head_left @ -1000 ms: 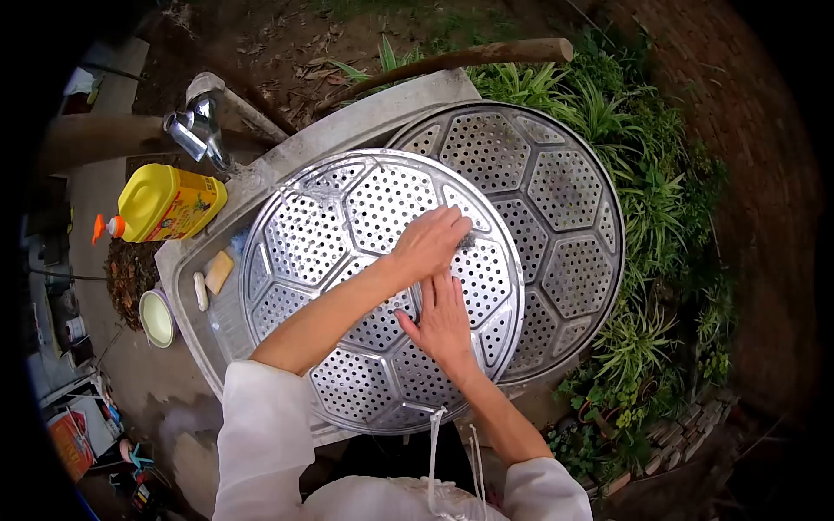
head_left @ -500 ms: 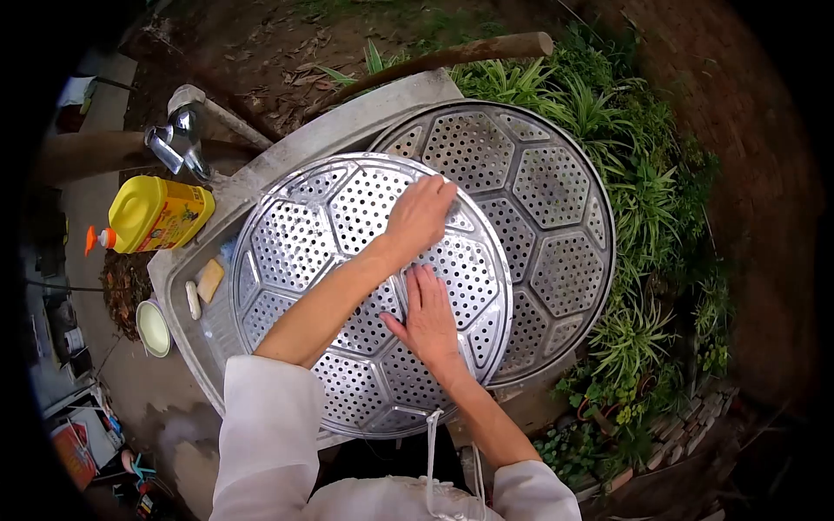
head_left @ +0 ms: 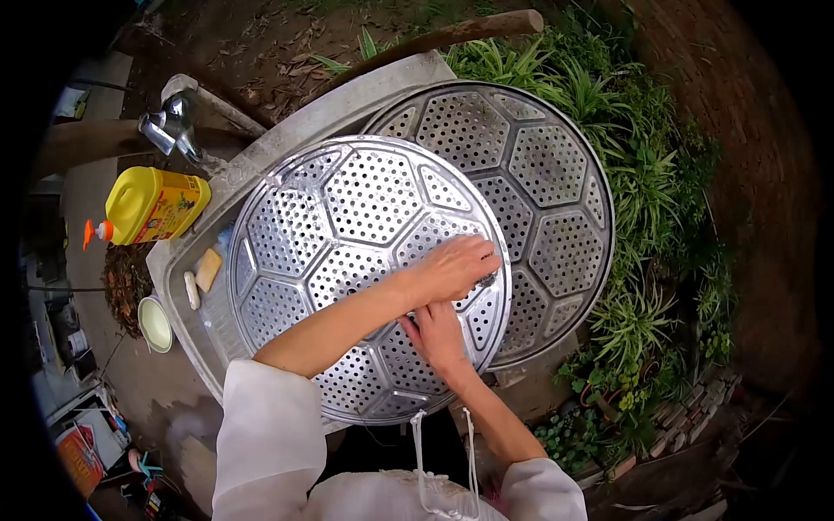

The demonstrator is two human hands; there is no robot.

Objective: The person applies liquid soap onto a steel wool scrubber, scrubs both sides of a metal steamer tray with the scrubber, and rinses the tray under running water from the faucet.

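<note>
A round metal steamer tray (head_left: 287, 304) with perforated panels lies tilted over the sink in the head view. My left hand (head_left: 452, 266) is closed and presses on its right part; a bit of dark grey steel wool scrubber (head_left: 487, 280) shows under the fingers. Just below, my right hand (head_left: 439, 337) lies flat on the tray with thumb apart, its fingertips partly hidden behind the left hand. A second, duller steamer tray (head_left: 556, 252) with brownish stains lies partly underneath, to the right.
The stone sink (head_left: 204, 360) has a chrome tap (head_left: 174, 130) at its upper left. A yellow detergent jug (head_left: 156, 205) stands on the rim. A tan sponge (head_left: 208, 269) and a white bar (head_left: 191, 290) lie inside. A pale bowl (head_left: 155, 325) is beside it; plants (head_left: 643, 286) grow right.
My left hand has moved down and right across the tray, from its upper part to the right side, now overlapping the right hand's fingers. The right hand stays nearly in place.
</note>
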